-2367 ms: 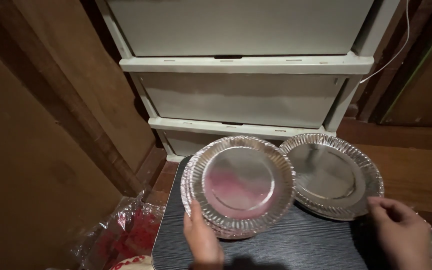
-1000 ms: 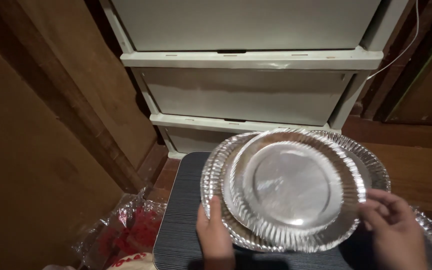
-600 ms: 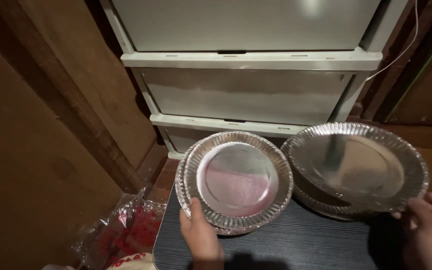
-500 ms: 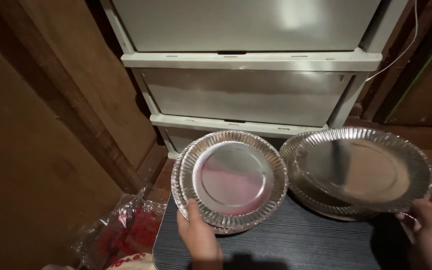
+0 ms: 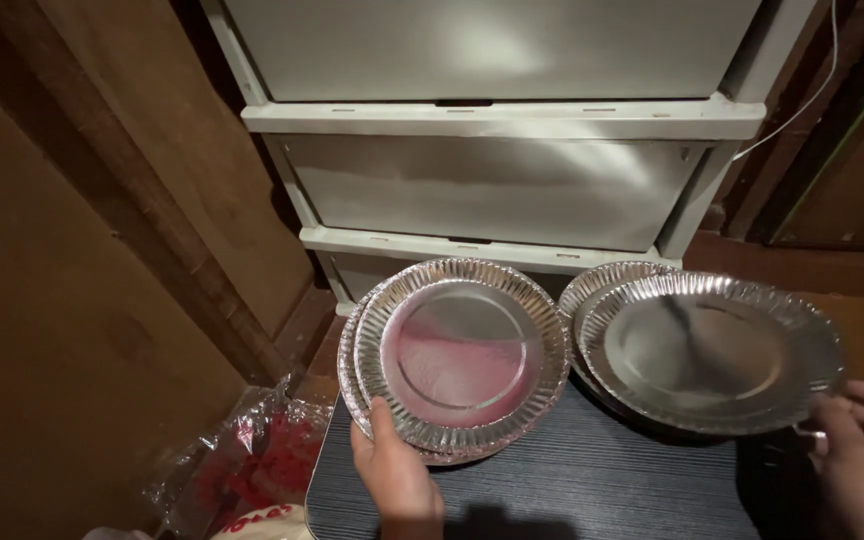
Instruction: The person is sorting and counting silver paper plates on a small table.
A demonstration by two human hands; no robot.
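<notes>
We are pinching a silver plate (image 5: 712,352) in our right grip (image 5: 857,455) above the right pile (image 5: 602,285), left grip (image 5: 397,475) clasping the left stack (image 5: 457,355) on the desk (image 5: 572,490).

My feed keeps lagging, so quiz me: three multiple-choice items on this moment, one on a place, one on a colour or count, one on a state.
1. Where does the stack of round silver foil plates under the left hand sit?
A. on the dark striped tabletop
B. inside a drawer
C. on the plastic bag

2. How many drawer fronts of the pale plastic drawer unit show at least in part?
A. one
B. three
C. five

3. How is the single silver foil plate at the right hand placed?
A. folded in half
B. upside down on the floor
C. held by its rim above another plate

Answers: 1 A, the stack's lower edge meets the striped top; 2 B, three fronts stack vertically; 3 C, fingertips pinch its right rim and a second rim shows beneath.
</notes>
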